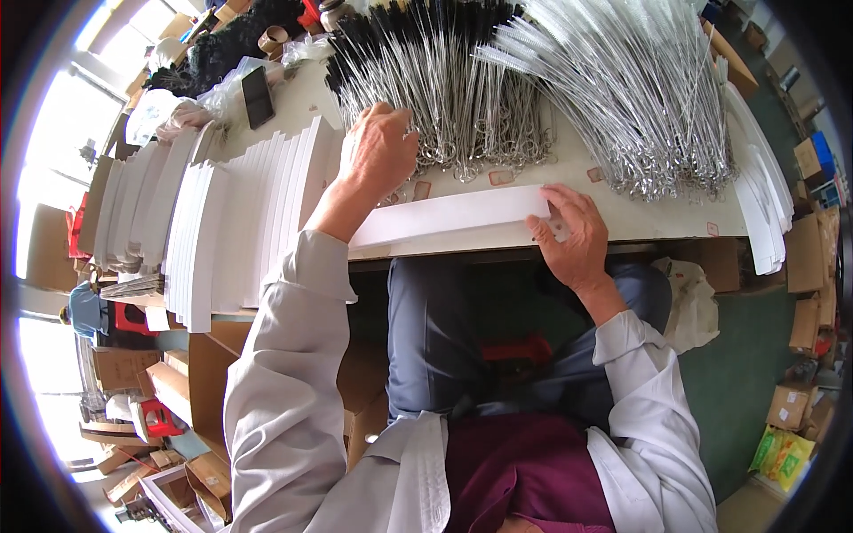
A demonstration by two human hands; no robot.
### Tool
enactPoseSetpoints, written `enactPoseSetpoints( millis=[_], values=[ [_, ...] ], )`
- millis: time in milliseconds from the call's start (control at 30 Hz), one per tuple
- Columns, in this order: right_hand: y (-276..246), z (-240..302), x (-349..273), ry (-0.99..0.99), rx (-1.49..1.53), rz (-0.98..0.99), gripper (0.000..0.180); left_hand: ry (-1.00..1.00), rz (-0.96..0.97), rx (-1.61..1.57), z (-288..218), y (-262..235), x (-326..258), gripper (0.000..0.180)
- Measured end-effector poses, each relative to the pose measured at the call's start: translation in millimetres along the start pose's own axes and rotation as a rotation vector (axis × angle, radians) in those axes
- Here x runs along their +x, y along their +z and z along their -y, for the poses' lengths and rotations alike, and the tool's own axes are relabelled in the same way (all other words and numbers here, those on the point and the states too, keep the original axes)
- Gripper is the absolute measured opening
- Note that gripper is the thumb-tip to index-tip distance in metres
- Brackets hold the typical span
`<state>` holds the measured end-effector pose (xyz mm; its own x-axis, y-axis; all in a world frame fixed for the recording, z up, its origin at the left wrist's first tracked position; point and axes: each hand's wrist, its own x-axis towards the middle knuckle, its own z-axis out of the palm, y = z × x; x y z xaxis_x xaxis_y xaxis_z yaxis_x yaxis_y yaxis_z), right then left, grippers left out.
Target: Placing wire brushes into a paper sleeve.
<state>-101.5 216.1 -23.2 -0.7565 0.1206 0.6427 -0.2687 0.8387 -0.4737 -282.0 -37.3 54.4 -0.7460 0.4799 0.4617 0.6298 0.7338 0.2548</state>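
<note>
A long, narrow white box (449, 214) lies along the near edge of the table. My right hand (576, 233) grips its right end, thumb in front and fingers over the top. My left hand (382, 149) is beyond the box's left end, at the near left side of a heap of black-bristled wire brushes (444, 89). Its fingers are curled closed at the looped wire handles, and what they pinch is hidden. To the right lies another big heap of wire brushes with clear-white bristles (622, 80), their loop ends toward me.
Rows of white boxes (240, 209) stand packed at the left of the table (480, 197). Behind them are a dark phone (258, 98) and plastic bags. More white boxes (766, 186) lie at the right edge. Cardboard cartons (169, 386) stand on the floor to the left.
</note>
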Motion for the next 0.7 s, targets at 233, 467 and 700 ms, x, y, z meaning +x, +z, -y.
enactPoseSetpoints(
  millis=[233, 467, 700],
  values=[
    [-1, 0, 0, 0.019, 0.040, 0.006, 0.042, -0.025, 0.063, -0.014, 1, 2, 4, 0.007],
    [-2, 0, 1, 0.056, 0.116, -0.006, 0.038, -0.020, -0.123, -0.345, -18, -30, 6, 0.008],
    [3, 25, 48, -0.122, 0.105, 0.042, 0.037, -0.049, -0.278, -0.481, -21, -49, 13, 0.008]
  ],
)
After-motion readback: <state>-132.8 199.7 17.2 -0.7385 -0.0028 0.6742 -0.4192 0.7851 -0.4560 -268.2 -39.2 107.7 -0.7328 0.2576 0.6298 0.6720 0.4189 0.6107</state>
